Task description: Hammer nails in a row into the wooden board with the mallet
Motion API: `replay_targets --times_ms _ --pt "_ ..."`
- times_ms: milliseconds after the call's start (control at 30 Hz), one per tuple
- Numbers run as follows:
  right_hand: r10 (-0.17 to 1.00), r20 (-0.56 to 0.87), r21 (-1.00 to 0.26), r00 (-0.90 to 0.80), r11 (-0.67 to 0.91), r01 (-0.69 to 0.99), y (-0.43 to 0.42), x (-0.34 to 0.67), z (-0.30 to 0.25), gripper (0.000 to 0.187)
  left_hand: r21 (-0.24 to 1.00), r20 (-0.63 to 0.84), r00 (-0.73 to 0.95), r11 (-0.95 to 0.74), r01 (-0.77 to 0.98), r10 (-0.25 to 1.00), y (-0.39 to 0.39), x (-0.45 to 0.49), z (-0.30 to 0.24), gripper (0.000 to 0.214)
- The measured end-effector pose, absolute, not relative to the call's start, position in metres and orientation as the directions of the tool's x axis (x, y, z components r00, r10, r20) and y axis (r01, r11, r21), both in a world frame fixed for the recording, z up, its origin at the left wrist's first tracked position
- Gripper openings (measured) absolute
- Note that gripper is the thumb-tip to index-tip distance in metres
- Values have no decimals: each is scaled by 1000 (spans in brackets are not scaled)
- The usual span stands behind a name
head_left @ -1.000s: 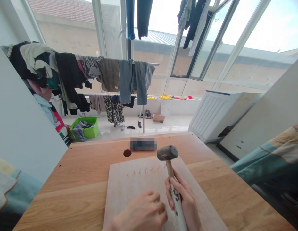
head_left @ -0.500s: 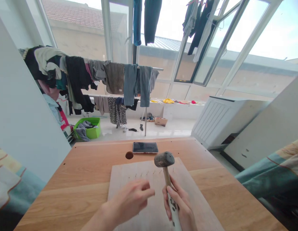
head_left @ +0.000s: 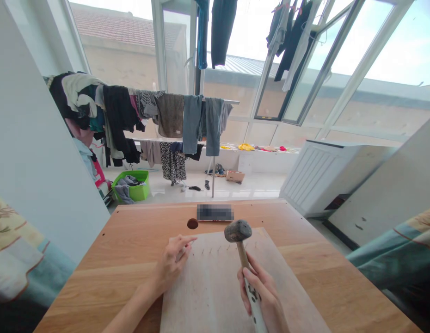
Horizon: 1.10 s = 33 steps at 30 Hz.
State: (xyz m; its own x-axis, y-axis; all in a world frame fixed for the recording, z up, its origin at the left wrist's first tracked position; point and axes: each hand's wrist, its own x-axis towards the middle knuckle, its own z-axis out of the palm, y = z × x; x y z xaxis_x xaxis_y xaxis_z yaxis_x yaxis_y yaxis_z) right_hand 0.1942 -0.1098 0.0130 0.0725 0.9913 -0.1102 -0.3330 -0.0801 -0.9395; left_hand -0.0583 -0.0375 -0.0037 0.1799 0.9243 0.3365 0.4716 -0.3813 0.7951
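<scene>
My right hand (head_left: 260, 289) is wrapped round the handle of a hammer (head_left: 238, 231). The hammer's dark, blunt head is up, above the far part of a pale wooden board (head_left: 215, 286). Several thin nails (head_left: 219, 249) stand in a row near the board's far edge, some leaning; the hammer hides part of the row. At the board's far left corner is my left hand (head_left: 173, 261), its index finger stretched out to the right and the other fingers partly bent. I see nothing held in it.
The board lies on a wooden table (head_left: 128, 249) with a round hole (head_left: 192, 224) near its far edge. A blurred-out phone (head_left: 215, 212) lies beside the hole. Beyond are a laundry rack (head_left: 232, 101), a green tub (head_left: 142, 185) and a white cabinet-like box (head_left: 301, 180).
My left hand has moved left and away from me, from over the board's middle to its far left corner, and its index finger has straightened. My right hand keeps the hammer raised almost unchanged.
</scene>
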Motion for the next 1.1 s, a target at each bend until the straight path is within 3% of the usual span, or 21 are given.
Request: replay_targets --times_ms 300,667,900,1100 --pt "992 -111 -947 59 -87 -309 -110 193 13 68 849 305 149 -339 405 941 -38 -60 -19 21" --pt "981 -170 -938 94 -132 -320 -109 193 9 63 771 369 193 -415 482 909 -41 -58 -14 17" --pt "991 -129 -946 38 -111 -304 -112 188 11 67 732 373 239 -443 518 897 -42 -59 -10 15" --pt "987 -138 -971 -88 -152 -182 -116 181 11 68 803 344 172 -384 455 923 -39 -59 -18 24"
